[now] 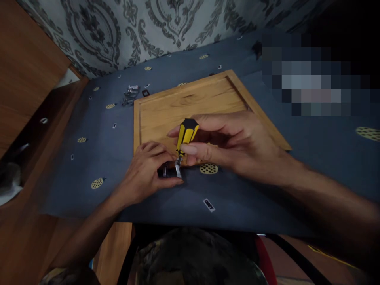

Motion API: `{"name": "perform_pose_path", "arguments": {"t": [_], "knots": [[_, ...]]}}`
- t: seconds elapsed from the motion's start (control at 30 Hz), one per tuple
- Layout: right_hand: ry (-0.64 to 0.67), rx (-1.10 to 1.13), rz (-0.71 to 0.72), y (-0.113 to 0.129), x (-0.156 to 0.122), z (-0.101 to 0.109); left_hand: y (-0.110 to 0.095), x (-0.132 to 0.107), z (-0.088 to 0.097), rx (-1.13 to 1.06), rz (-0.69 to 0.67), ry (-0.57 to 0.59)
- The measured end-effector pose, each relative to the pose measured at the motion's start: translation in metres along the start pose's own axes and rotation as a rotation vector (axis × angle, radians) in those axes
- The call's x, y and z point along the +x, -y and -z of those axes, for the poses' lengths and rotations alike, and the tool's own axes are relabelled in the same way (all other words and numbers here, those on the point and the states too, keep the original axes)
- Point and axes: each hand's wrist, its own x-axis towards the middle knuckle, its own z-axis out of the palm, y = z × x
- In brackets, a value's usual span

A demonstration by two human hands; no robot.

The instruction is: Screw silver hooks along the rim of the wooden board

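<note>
My right hand point(237, 146) is closed around a short screwdriver point(187, 132) with a yellow and black handle, pinched between thumb and fingers. The tool is tilted, and its tip meets a shiny metal cabinet hinge point(178, 170) at the near edge of a framed wooden panel point(190, 103). My left hand point(147, 166) curls around this hinge, its thumb stretched below and the fingers over the panel's near left corner. Shadow and fingers hide part of the hinge, and I cannot make out any screw under the tip.
Several metal hinges point(130, 95) lie in a pile past the panel's far left corner, with a small black piece point(145, 93) beside them. A blue patterned cloth point(115, 150) covers the table. Wooden furniture point(26, 51) stands at left. A blurred-out patch covers the upper right.
</note>
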Motion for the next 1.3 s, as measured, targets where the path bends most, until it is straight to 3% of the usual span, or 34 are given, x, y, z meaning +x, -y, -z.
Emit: {"name": "perform_pose_path", "arguments": {"t": [0.1, 0.27, 0.4, 0.67, 0.87, 1.13, 1.3], "knots": [[-0.023, 0.034, -0.047, -0.004, 0.000, -0.003, 0.000, 0.000, -0.001, 0.001, -0.004, -0.008], [-0.298, -0.130, 0.118, 0.001, -0.005, -0.015, 0.001, -0.001, -0.001, -0.012, -0.005, -0.002], [-0.492, -0.205, 0.130, 0.008, -0.008, -0.017, 0.001, -0.001, -0.002, -0.028, 0.000, -0.012], [-0.387, -0.221, 0.061, -0.001, -0.005, -0.015, 0.002, -0.002, -0.004, -0.029, 0.011, -0.018], [-0.333, -0.102, 0.043, -0.001, -0.005, -0.017, 0.002, -0.001, -0.003, -0.020, 0.015, 0.011], [-0.315, -0.123, 0.101, -0.009, -0.003, -0.017, 0.001, -0.002, -0.003, -0.027, 0.007, 0.000], [-0.226, -0.117, 0.090, -0.009, -0.002, -0.013, 0.001, -0.001, -0.001, -0.015, 0.009, 0.016]]}}
